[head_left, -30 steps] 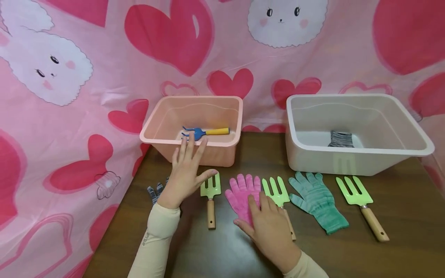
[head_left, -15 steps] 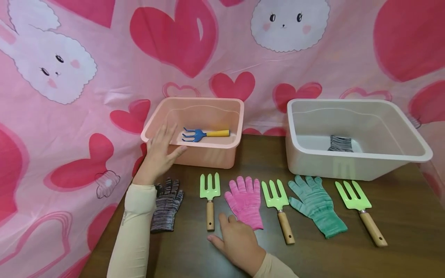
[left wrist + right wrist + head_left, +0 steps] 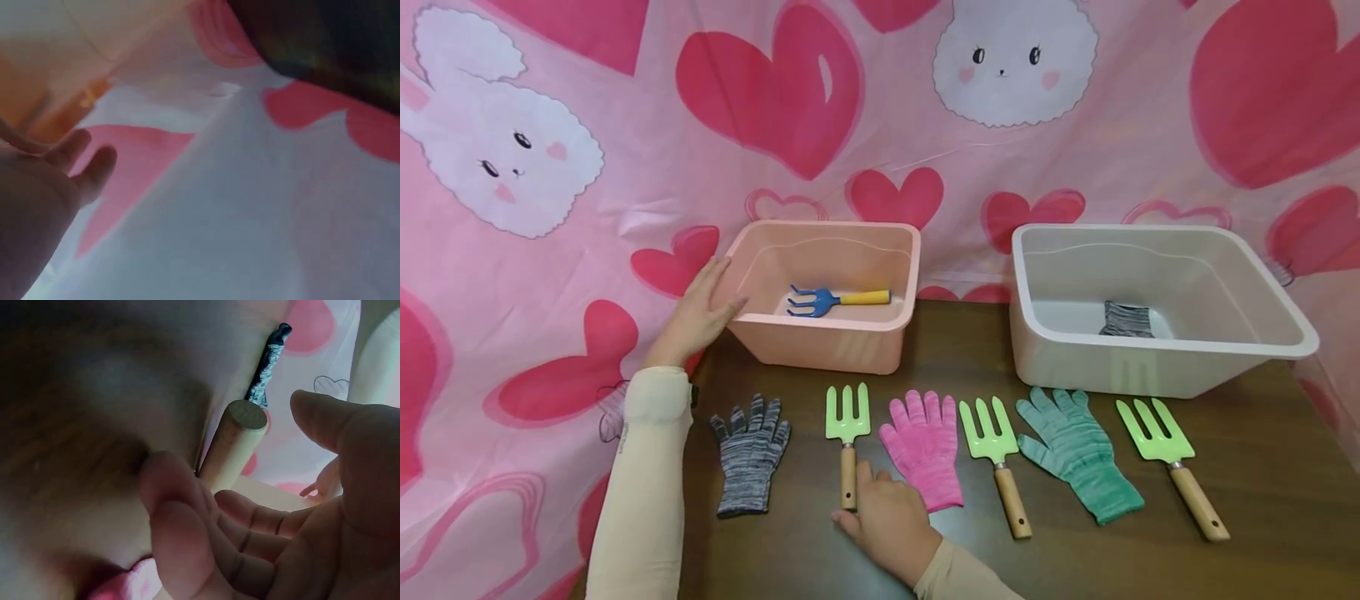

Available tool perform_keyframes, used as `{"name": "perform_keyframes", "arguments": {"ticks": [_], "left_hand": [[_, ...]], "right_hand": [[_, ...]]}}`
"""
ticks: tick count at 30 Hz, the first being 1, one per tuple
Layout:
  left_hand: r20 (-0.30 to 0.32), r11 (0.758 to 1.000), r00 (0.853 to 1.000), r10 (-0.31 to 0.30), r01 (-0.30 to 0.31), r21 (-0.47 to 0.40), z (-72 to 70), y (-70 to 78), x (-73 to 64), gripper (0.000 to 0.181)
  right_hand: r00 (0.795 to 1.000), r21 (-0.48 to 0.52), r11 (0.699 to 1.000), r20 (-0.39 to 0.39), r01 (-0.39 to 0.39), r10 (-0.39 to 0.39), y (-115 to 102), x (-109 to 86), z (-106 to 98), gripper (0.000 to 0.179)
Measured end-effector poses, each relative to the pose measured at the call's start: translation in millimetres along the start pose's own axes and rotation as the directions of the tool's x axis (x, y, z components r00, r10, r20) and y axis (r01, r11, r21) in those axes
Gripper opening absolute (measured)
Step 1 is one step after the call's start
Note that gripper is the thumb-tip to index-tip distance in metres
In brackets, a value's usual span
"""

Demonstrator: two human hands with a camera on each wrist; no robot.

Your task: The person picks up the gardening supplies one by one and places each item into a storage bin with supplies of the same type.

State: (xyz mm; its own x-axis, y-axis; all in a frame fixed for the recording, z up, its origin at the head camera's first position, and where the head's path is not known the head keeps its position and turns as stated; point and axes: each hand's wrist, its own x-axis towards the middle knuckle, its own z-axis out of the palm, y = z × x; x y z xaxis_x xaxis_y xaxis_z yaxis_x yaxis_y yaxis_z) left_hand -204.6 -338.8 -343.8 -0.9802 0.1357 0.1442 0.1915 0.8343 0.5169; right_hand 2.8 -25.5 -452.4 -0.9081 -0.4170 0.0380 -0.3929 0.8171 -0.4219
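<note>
My left hand (image 3: 696, 317) is at the left end of the peach bin (image 3: 827, 346), fingers extended along its rim; the left wrist view shows fingertips (image 3: 100, 169) close by that rim. My right hand (image 3: 891, 521) is low beside the wooden handle of the leftmost green hand fork (image 3: 847, 421). Seen from the right wrist, the fingers (image 3: 181, 537) are bent next to the handle (image 3: 234, 444), with the thumb apart on the other side. A grey striped glove (image 3: 748, 458) lies left of this fork, a pink glove (image 3: 925, 450) right of it.
A blue cultivator with a yellow handle (image 3: 865, 297) lies inside the peach bin. The white bin (image 3: 1090, 358) holds a folded grey striped glove (image 3: 1126, 320). Further right lie a second green fork (image 3: 996, 454), a green glove (image 3: 1082, 454) and a third green fork (image 3: 1172, 458).
My left hand has moved left, from over the peach bin's front to its left rim. My right hand has left the pink glove and shifted left to the nearest fork's handle.
</note>
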Motion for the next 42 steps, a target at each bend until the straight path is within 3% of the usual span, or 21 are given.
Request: {"name": "perform_keyframes", "arguments": {"ticks": [3,6,14,25,28,33,38,42], "left_hand": [[0.063,0.995,0.996,-0.066,0.07,-0.072,-2.0,-8.4,4.2,0.085],[0.117,0.989,0.987,-0.111,0.121,-0.08,-4.6,-10.6,6.3,0.092],[0.208,0.99,0.967,-0.144,0.142,0.026,-9.0,-9.0,7.7,0.108],[0.202,0.981,0.96,-0.193,0.185,0.056,-9.2,-9.1,13.9,0.118],[0.221,0.983,0.958,-0.181,0.173,0.055,-9.4,-10.1,13.7,0.118],[0.267,0.989,0.953,-0.141,0.126,0.071,-12.3,-12.6,14.1,0.119],[0.264,0.983,0.949,-0.174,0.152,0.102,-12.8,-9.8,12.7,0.122],[0.233,0.975,0.952,-0.199,0.169,0.142,-11.2,-7.5,11.9,0.121]], "right_hand": [[1.0,-0.045,0.999,-0.026,0.002,-0.003,-0.5,1.1,2.6,0.052],[0.999,-0.083,0.997,-0.041,-0.002,-0.001,-1.8,3.6,5.8,0.051],[1.0,-0.089,0.996,-0.013,-0.012,0.011,-2.3,9.5,7.9,0.046],[0.982,-0.06,0.997,-0.185,-0.039,0.027,14.1,10.4,6.8,0.028],[0.98,-0.075,0.996,-0.198,-0.044,0.028,16.3,12.2,7.0,0.031],[0.987,-0.103,0.993,-0.156,-0.061,0.044,14.2,16.2,8.3,0.039],[0.983,-0.135,0.989,-0.178,-0.061,0.036,14.0,19.0,8.3,0.036],[0.978,-0.084,0.995,-0.206,-0.061,0.043,18.7,22.1,1.7,0.029]]}}
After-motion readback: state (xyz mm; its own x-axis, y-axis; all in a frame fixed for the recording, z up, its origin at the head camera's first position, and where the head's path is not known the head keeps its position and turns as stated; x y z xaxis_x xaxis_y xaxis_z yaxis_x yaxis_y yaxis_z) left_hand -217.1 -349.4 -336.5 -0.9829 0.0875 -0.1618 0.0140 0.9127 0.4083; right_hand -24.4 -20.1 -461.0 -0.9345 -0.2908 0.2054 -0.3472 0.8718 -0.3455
